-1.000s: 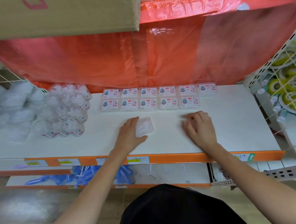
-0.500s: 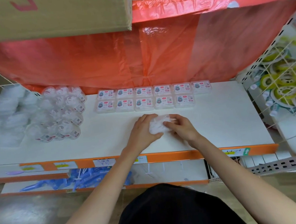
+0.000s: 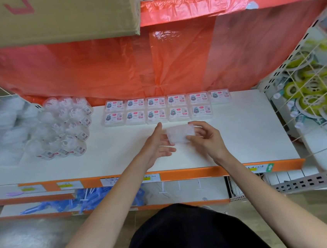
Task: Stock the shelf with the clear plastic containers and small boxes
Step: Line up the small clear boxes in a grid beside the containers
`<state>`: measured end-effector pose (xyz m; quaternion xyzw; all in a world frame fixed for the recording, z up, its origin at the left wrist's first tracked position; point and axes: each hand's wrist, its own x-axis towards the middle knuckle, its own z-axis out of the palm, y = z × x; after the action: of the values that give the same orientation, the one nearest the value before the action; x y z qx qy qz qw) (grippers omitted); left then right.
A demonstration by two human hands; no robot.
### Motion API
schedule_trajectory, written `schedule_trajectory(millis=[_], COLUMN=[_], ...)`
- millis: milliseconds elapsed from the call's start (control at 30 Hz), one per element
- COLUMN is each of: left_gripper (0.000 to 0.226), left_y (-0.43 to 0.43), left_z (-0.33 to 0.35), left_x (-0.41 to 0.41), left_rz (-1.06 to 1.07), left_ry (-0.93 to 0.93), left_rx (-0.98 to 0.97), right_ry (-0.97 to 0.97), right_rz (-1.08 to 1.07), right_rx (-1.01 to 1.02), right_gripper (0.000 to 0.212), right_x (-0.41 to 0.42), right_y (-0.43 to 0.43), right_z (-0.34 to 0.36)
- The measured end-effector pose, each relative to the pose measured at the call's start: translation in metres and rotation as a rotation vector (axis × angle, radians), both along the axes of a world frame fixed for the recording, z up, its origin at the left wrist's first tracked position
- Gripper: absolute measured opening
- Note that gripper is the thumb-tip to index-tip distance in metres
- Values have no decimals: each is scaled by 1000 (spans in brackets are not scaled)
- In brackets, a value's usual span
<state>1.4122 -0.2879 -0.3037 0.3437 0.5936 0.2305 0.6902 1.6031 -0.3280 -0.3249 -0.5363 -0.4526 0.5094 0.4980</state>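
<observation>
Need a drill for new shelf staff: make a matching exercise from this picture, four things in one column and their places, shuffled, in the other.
Things
1. clear box
2. labelled small boxes
3. round clear containers
4. cardboard carton

Places
A. heaped at the left end of the shelf
B. top left of the view
C. in the right hand, left hand alongside
D. two rows at the shelf's back

Pairs: 1-C, 2-D, 3-A, 4-B
</observation>
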Motion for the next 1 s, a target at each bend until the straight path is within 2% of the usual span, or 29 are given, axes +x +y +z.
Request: schedule_trajectory(millis=[100, 200, 333, 500, 667, 833, 1000], left_gripper=[39, 30, 35, 38, 40, 38, 40], left_y=[4, 6, 4, 3, 6, 3, -4], left_z=[1, -1, -5, -6, -5, -8, -13], left_x=[6, 5, 0, -2, 0, 1, 6], left_rz=[23, 106, 155, 50, -86, 55, 38], left_ry=[-18, -121, -177, -153, -117, -106, -120], left_rx=[8, 19, 101, 201, 247, 175, 165], right_ry=[-65, -93, -35, 52, 37, 114, 156], right_rz=[21, 51, 100, -44, 75, -11, -52], right_rx=[26, 16, -50, -269, -339, -358, -337], right_gripper=[38, 44, 51, 22, 29, 33, 41], right_x=[2, 4, 6, -1, -7, -7, -2], right_y=[1, 1, 0, 14, 20, 21, 20], right_z=[-5, -7, -5, 1, 4, -2, -4])
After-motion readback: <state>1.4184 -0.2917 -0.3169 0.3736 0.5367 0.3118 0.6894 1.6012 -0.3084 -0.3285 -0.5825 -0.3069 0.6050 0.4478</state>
